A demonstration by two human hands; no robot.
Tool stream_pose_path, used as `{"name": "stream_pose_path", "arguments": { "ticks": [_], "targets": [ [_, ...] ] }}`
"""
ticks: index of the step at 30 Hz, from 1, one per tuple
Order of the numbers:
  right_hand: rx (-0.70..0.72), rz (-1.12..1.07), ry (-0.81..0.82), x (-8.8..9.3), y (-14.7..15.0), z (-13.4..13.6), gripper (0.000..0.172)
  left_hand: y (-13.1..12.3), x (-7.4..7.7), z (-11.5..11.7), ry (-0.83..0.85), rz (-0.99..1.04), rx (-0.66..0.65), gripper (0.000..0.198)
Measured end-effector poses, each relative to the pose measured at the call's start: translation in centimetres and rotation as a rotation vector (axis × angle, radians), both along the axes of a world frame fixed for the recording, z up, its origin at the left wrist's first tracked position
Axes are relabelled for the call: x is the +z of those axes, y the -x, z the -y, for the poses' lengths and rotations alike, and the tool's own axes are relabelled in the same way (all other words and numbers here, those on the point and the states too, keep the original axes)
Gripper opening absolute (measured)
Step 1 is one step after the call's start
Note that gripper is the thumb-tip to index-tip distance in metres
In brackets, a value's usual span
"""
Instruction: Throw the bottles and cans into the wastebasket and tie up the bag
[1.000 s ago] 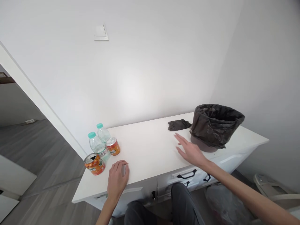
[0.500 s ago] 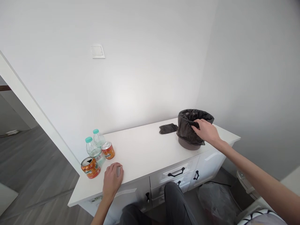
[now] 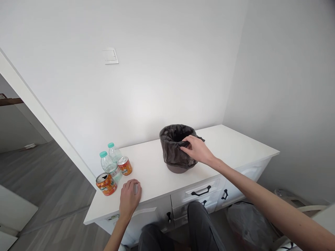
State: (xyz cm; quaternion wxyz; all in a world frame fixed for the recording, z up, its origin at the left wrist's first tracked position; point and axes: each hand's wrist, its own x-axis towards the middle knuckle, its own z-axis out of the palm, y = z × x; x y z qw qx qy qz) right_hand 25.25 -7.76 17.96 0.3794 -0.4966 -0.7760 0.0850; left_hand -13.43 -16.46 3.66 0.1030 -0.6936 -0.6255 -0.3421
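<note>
My right hand (image 3: 197, 149) pinches the near rim of a small trash can (image 3: 178, 169), thumb outside and fingers over the edge. A black garbage bag (image 3: 174, 153) lines the can and folds down over its outside. My left hand (image 3: 130, 195) rests on the cabinet top near the front edge, fingers loosely bent, thumb apart, with nothing visible in it. Close to it stand two orange drink cans, a nearer opened one (image 3: 106, 184) and a farther one (image 3: 125, 166). Two clear bottles with teal caps, a front one (image 3: 108, 165) and a back one (image 3: 114, 152), stand beside them.
The white cabinet (image 3: 154, 181) has black handles (image 3: 201, 191) on its front and stands against the wall. A dark scrap (image 3: 202, 139) shows behind the trash can's right side. Below on the floor lies a clear plastic bag (image 3: 248, 223). A light switch (image 3: 110, 56) is on the wall.
My right hand has moved the trash can left along the cabinet top, and it now hides most of the black folded piece behind it. My left hand stays by the cans.
</note>
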Motion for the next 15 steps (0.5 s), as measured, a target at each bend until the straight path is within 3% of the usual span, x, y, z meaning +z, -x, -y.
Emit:
{"name": "stream_pose_path", "arguments": {
  "ticks": [5, 8, 10, 12, 15],
  "targets": [
    [0.224, -0.084, 0.026, 2.5, 2.8, 2.2, 0.029, 0.1, -0.6, 0.0, 0.016, 0.005, 0.001, 0.014],
    [0.237, -0.183, -0.087, 1.9, 2.6, 3.5, 0.042, 0.2, -0.7, -0.2, 0.031, -0.004, 0.0, 0.014],
    [0.157, -0.326, -0.144, 0.0, 2.0, 3.5, 0.04, 0.3, -0.6, -0.4, 0.039, -0.006, 0.002, 0.015],
    [0.017, -0.495, -0.13, -3.0, 1.1, 2.7, 0.033, 0.1, -0.4, -0.4, 0.043, 0.001, 0.007, 0.015],
    [-0.142, -0.632, 0.052, -8.4, -0.1, 0.5, 0.029, -0.8, -0.1, 0.1, 0.044, 0.028, 0.011, 0.016]
  ]
}}
